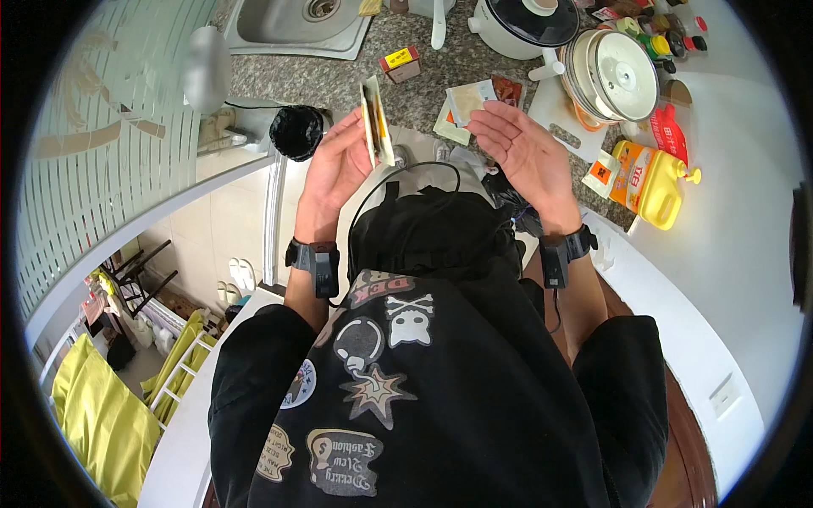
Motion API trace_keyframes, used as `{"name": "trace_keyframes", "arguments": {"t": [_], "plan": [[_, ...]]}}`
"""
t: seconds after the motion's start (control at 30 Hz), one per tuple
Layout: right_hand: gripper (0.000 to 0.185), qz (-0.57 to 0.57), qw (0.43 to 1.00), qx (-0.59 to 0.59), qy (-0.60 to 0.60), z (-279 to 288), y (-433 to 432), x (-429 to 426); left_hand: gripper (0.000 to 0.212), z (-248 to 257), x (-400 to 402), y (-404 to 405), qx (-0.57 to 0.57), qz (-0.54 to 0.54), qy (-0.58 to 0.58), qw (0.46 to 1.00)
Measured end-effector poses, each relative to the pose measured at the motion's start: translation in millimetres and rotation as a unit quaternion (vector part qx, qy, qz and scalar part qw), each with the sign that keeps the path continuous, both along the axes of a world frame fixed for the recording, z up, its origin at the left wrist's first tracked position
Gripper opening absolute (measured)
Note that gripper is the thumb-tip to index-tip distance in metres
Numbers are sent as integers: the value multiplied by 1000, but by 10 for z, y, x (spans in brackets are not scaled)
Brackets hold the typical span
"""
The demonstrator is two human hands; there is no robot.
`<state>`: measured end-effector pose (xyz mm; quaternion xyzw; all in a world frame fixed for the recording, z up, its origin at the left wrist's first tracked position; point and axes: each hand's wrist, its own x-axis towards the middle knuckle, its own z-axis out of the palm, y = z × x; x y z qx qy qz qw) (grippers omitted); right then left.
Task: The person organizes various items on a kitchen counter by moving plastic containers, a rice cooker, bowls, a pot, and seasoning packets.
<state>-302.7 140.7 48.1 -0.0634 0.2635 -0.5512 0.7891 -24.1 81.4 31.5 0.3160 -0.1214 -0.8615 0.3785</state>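
Observation:
Upright in my left hand is a flat, pale-edged packet, seen nearly edge-on and held in front of the counter's edge. My right hand is palm up with its fingers apart, and nothing rests in it. Its fingertips are close to a pale sachet, which lies over a light green packet on the granite counter. A reddish packet lies beside the sachet. Farther back on the counter stands a small red and yellow box.
A steel sink is at the back left, above a black-lined bin. An electric pot, stacked bowls, a white cutting board and a yellow jug occupy the counter's right side.

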Motion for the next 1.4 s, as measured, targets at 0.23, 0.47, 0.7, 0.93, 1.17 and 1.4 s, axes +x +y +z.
{"name": "trace_keyframes", "arguments": {"t": [0.23,0.47,0.7,0.93,1.17,1.4], "plan": [[42,14,998,-44,50,142,65,56,20,307,-260,3,-33,-33,-134,990],[39,85,921,-45,378,222,-8,381,20,516,-564,66,-218,-138,-349,901],[30,76,932,-21,353,215,-14,249,21,716,-566,98,-153,-105,-301,935],[24,-4,983,-38,178,194,80,142,38,821,-406,66,-126,-123,-139,974],[25,-17,982,-33,184,251,88,170,49,1034,-393,86,-129,-103,-102,981],[21,-5,819,-75,568,481,134,209,50,1112,-384,101,-179,-104,-147,967]]}}
